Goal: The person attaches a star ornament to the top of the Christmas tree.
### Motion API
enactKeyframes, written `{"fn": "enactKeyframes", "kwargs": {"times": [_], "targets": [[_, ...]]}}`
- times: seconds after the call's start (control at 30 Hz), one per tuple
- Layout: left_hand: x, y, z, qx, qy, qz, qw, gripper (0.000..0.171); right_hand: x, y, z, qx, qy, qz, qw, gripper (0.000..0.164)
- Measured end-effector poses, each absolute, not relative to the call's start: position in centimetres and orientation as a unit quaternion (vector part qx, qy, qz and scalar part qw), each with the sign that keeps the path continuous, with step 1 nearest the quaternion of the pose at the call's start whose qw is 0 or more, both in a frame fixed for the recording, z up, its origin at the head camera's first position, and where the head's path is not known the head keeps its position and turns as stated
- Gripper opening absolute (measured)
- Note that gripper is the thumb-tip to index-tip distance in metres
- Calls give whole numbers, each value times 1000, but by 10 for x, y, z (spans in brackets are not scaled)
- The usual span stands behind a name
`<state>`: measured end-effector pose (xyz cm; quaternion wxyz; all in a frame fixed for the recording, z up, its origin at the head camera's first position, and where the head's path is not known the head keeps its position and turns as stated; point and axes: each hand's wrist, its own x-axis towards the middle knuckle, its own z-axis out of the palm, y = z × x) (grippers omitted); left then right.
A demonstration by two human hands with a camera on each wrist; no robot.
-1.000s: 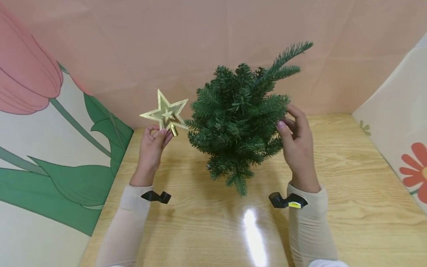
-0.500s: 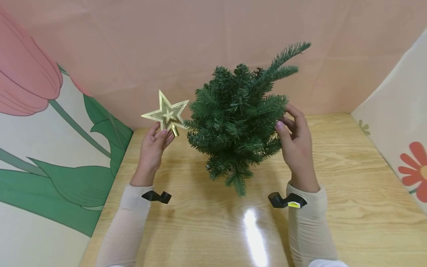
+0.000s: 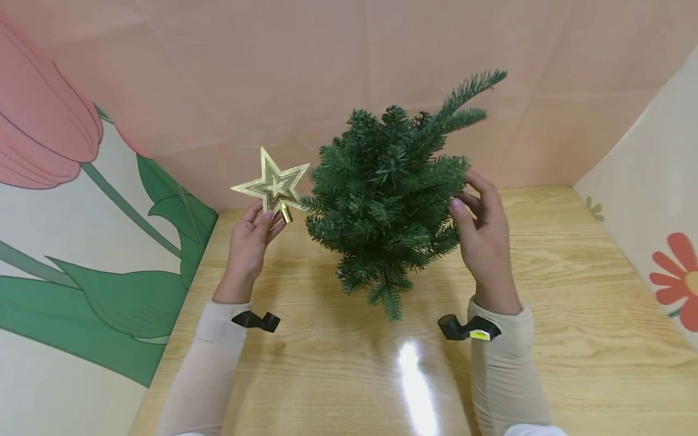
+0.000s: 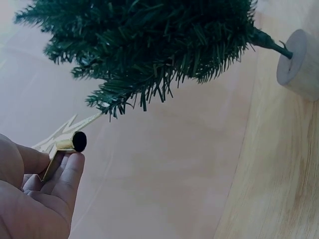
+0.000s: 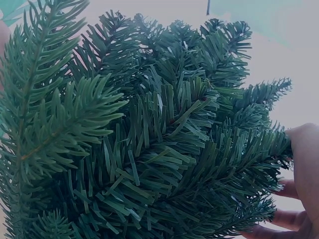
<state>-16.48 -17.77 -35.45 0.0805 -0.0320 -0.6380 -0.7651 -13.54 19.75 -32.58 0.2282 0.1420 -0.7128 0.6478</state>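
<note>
My left hand (image 3: 248, 248) pinches a gold star tree topper (image 3: 276, 187) by a lower point, thumb in front and fingers behind. The dark opening of its socket (image 4: 79, 142) faces the left wrist camera. To its right stands a small green artificial Christmas tree (image 3: 384, 194), the star's right side close to its branches; whether they touch I cannot tell. At the tree's right side is my right hand (image 3: 487, 248), thumb at the front of a branch and curled fingers partly hidden behind the needles. The round pale base (image 4: 300, 64) shows only in the left wrist view.
Everything is above a light wooden table (image 3: 567, 339) with a bright light reflection near the front. A pink backdrop (image 3: 262, 72) rises behind the tree. Flower-printed panels stand at the left and right. A longer branch (image 3: 471, 91) sticks out at the tree's upper right.
Almost nothing differs. The star and tree have drawn very slightly closer together, and both hands keep nearly the same place and hold.
</note>
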Motion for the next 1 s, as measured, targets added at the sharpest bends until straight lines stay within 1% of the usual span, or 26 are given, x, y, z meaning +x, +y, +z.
{"fn": "enactKeyframes", "kwargs": {"times": [1.0], "targets": [[-164,-170,-344,-38,-623,-774,105,42,-136,201,-326,153,-723,637,220,47]]}}
